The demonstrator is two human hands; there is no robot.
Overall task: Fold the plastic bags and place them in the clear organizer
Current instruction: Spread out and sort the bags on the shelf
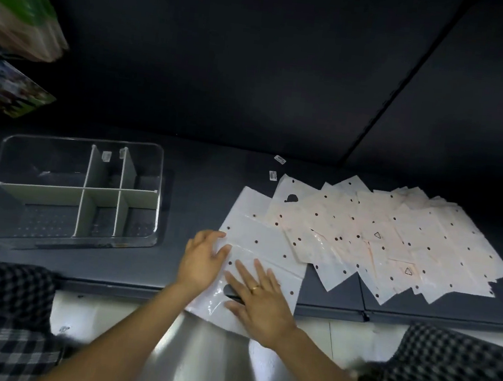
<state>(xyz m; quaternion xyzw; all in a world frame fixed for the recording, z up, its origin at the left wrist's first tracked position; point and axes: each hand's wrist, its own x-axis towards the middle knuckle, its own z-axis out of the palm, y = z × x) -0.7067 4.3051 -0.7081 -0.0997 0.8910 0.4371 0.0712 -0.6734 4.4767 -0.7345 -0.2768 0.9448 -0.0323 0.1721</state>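
A white plastic bag (265, 239) with small dark dots lies flat at the front edge of the dark table, its near end hanging over the edge. My left hand (203, 258) rests flat on the bag's left side. Palm down, my right hand (258, 300) presses the bag near its handle hole, fingers straight. A fanned pile of several similar dotted bags (395, 238) lies to the right, partly overlapping this bag. The clear organizer (71, 188) with white dividers stands at the left, with no bags inside.
Two small labels (279, 159) lie on the table behind the bags. Colourful packages (15, 22) hang at the upper left. A dark wall rises behind the table (197, 190). My checked-cloth knees (0, 318) flank the front edge.
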